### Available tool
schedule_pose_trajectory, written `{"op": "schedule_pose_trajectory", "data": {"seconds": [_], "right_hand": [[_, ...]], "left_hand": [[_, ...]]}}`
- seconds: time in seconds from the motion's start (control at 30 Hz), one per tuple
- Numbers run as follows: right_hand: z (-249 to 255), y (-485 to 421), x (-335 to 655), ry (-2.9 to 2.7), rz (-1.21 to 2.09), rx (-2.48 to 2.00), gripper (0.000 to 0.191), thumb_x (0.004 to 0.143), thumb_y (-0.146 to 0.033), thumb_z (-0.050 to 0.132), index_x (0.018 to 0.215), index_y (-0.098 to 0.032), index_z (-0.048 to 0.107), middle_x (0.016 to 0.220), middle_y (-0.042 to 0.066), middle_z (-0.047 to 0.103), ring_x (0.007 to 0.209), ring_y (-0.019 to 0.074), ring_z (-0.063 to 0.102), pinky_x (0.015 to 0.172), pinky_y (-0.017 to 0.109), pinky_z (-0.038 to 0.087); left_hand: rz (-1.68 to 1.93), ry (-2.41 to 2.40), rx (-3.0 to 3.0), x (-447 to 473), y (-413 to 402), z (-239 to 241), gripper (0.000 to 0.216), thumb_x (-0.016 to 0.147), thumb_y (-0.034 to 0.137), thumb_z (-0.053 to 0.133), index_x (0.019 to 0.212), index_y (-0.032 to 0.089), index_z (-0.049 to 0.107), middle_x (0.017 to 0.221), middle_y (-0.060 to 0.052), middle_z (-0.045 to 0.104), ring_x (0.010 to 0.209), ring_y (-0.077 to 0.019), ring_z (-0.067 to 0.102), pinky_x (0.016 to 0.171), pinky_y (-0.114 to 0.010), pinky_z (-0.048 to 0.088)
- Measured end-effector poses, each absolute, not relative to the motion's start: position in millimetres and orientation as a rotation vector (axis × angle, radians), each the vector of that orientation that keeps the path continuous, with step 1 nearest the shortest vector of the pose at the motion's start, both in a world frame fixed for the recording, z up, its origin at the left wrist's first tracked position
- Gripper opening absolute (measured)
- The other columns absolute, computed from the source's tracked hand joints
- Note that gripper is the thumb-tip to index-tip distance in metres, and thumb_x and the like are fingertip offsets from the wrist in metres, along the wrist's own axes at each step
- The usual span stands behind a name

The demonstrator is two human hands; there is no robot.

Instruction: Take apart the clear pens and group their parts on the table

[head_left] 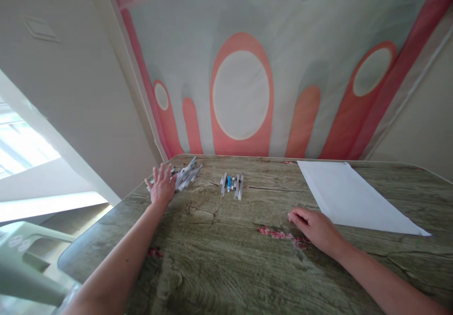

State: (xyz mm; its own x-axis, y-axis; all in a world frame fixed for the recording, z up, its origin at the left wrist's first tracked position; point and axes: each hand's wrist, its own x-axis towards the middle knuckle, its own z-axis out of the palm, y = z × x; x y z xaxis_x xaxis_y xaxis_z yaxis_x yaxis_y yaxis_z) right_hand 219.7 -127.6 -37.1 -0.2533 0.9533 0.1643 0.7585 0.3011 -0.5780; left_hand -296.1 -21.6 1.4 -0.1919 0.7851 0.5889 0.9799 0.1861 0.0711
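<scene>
My left hand (162,185) is stretched out over the far left corner of the table (226,258), fingers spread, its fingertips at a loose pile of grey and white pens (187,175). A short row of several pens (232,184), one with a blue part, lies a little to the right of that pile. My right hand (314,227) rests palm down on the wood-patterned tabletop, fingers loosely curled and holding nothing, just left of a white sheet of paper (354,197).
A grey and pink patterned cloth (244,69) hangs on the wall behind the table. A pale green plastic chair (24,263) stands at the lower left beside the table's rounded corner. A bright window (21,149) is at the left.
</scene>
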Motion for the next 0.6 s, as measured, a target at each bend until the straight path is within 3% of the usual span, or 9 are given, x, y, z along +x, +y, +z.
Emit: {"op": "schedule_pose_trajectory", "data": {"seconds": [0.1,0.23,0.6], "right_hand": [[-36.9,-127.4,220.2,-2.095,0.533,-1.534,0.035,0.089,-0.050,0.037,0.083,-0.027,0.062,0.079,0.000,0.068,0.071,0.0194,0.062,0.067,0.029,0.042],[-38.1,-127.1,219.9,-2.094,0.534,-1.563,0.035,0.089,-0.051,0.037,0.082,-0.028,0.062,0.078,-0.001,0.068,0.071,0.0193,0.063,0.065,0.028,0.042],[-35.7,-126.5,218.9,-2.082,0.530,-1.545,0.034,0.090,-0.049,0.037,0.082,-0.027,0.062,0.075,-0.002,0.067,0.069,0.0175,0.061,0.066,0.027,0.041]], "left_hand": [[-1.002,-2.369,-1.051,-322.8,-33.7,-3.5,0.066,0.091,0.055,0.023,0.147,0.019,0.015,0.152,-0.016,0.012,0.139,-0.0337,0.008,0.106,-0.060,0.015],[-1.250,-2.650,-0.584,-334.2,-19.5,-17.5,0.076,0.090,0.057,0.015,0.144,0.003,0.018,0.146,-0.028,0.021,0.137,-0.0368,0.019,0.106,-0.056,0.023],[-1.218,-2.679,-0.668,-313.7,44.7,-13.3,0.072,0.091,0.051,0.018,0.139,-0.002,0.026,0.139,-0.029,0.035,0.133,-0.0363,0.029,0.106,-0.055,0.023]]}}
